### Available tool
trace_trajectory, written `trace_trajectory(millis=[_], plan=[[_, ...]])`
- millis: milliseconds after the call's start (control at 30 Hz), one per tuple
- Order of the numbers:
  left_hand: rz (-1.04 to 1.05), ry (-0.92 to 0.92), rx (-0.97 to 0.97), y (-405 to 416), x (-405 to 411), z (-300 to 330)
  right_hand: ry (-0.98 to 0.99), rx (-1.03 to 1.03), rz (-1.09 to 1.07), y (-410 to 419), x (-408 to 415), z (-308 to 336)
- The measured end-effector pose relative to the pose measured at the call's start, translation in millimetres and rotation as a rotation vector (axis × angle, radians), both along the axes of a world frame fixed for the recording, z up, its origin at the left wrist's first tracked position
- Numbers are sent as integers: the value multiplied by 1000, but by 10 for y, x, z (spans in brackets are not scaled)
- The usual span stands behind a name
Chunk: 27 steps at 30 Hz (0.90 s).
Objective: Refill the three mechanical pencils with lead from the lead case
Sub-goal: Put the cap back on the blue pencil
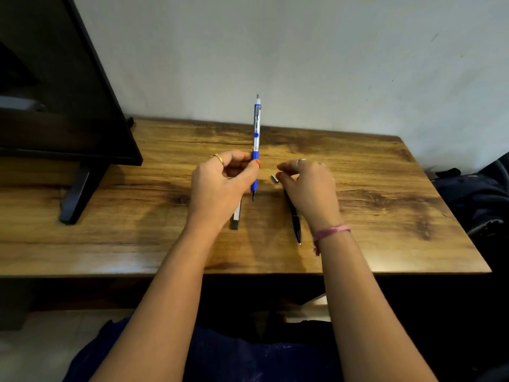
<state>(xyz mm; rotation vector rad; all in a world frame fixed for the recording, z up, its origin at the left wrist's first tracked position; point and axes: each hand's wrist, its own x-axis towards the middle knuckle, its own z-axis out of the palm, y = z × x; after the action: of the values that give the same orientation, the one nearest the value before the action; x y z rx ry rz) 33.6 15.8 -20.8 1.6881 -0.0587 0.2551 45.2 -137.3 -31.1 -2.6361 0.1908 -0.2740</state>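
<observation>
My left hand (220, 186) grips a blue and clear mechanical pencil (256, 133) by its blue grip, upright, tip pointing down above the wooden table (385, 194). My right hand (308, 186) pinches a small silver cap (275, 179) just right of the pencil. A black mechanical pencil (296, 224) lies on the table, partly under my right hand. A slim lead case (236, 216) lies below my left hand, its upper part hidden.
A dark monitor (55, 92) on a black stand (74, 199) fills the table's left side. A dark bag (479, 199) sits off the table's right edge. A white wall runs behind the table.
</observation>
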Motion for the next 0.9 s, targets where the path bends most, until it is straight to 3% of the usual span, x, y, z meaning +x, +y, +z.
trace_trajectory(millis=[300, 433, 533, 767, 833, 900], plan=[[-60, 63, -1, -4, 23, -44, -38, -366, -9, 148, 114, -197], [-85, 61, -12, -10, 16, -47, 16, -310, 15, 150, 122, -167], [-131, 56, -42, -11, 6, -40, -4, -6, 30, 80, 122, 45], [-324, 39, -59, -8, -57, 25, -108, 1172, 167, -99, -158, 733], [-369, 28, -51, -12, -76, 55, -87, 1369, 219, -111, -211, 783], [-394, 34, -47, -22, -90, 81, -86, 1429, 242, -114, -243, 804]])
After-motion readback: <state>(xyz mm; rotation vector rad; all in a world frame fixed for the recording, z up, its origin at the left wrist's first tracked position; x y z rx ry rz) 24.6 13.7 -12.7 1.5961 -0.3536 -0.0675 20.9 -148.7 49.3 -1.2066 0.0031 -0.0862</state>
